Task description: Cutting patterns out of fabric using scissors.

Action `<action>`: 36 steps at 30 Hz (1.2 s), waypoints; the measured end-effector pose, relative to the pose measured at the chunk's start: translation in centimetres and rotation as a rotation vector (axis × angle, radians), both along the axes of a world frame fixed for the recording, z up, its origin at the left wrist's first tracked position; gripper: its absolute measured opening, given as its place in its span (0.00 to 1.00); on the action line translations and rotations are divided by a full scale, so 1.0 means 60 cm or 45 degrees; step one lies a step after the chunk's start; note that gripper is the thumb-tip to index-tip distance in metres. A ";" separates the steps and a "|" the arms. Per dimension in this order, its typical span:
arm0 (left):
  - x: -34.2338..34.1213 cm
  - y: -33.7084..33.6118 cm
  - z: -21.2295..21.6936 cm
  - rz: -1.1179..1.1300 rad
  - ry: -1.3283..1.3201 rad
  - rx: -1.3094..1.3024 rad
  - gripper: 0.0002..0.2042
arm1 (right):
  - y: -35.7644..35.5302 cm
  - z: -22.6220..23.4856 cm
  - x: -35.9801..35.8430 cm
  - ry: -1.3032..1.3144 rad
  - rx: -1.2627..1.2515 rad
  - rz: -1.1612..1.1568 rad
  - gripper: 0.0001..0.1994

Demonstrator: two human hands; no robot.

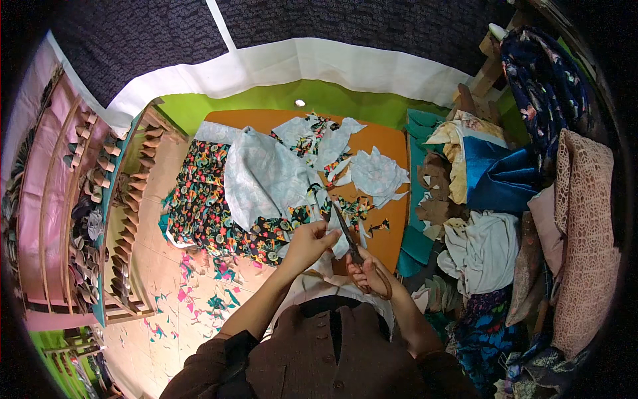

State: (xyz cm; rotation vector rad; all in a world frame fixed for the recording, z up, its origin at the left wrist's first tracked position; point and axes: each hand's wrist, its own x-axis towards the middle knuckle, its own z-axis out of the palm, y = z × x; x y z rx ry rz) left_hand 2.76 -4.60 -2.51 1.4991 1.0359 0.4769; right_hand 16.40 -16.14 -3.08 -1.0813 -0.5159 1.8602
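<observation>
My right hand (367, 267) is closed round the handles of a pair of dark metal scissors (346, 229), whose blades point away from me and up. Left of the blades, my left hand (307, 247) has its fingers pinched together at a small pale piece of fabric (339, 243). Both hands are above the front of an orange-brown table (391, 233). Black floral fabric (198, 183) covers the table's left side, with its pale reverse side folded up (262, 174) in the middle. Cut pieces (377, 174) lie scattered towards the back right.
Shelves of shoe lasts (129, 219) stand on the left. Coloured scraps (216, 302) litter the floor (169, 266). Heaped cloths, including a white one (484, 249) and a shiny blue one (498, 174), crowd the right side, beside a pink lacy fabric (586, 233). Dark patterned cloth (345, 33) hangs at the back.
</observation>
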 end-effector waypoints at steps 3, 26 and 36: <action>0.001 0.003 -0.002 -0.038 0.002 -0.016 0.15 | -0.001 -0.003 0.004 0.007 -0.011 -0.004 0.33; 0.017 -0.029 -0.018 0.094 -0.007 0.280 0.14 | -0.018 -0.022 0.003 -0.008 -0.032 -0.130 0.35; 0.019 -0.040 -0.026 0.124 -0.011 0.161 0.15 | -0.031 -0.039 0.008 -0.235 0.210 -0.036 0.38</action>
